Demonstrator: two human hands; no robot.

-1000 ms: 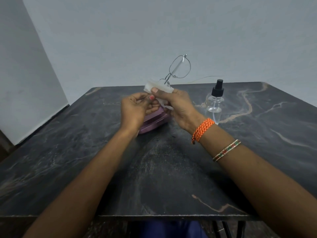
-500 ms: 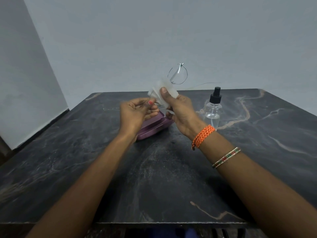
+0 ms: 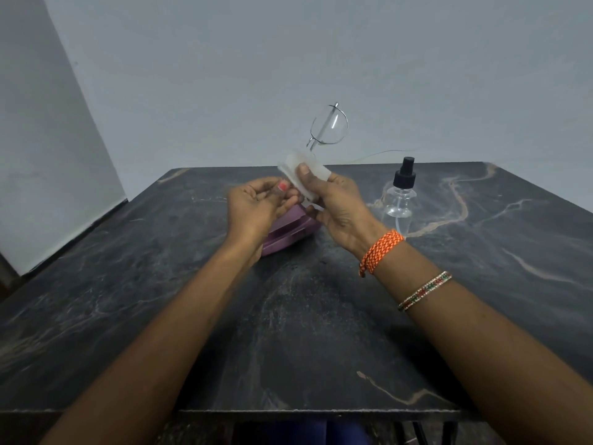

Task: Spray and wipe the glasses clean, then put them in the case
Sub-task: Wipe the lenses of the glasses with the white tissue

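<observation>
Thin metal-rimmed glasses stand on end above my hands, one round lens up in the air. The lower lens is hidden inside a white wipe. My right hand pinches that wipe around the lower lens, thumb on top. My left hand is just left of it, fingertips closed on the lower end of the glasses beside the wipe. A purple case lies on the table under both hands, mostly hidden. A clear spray bottle with a black pump top stands to the right.
The dark marble table reaches a grey wall at the back. Its front edge is near my body. A white panel leans at the far left.
The glasses have been turned and lifted a little, so the upper lens faces me more fully. My right thumb has shifted on the wipe. The case and bottle have not moved.
</observation>
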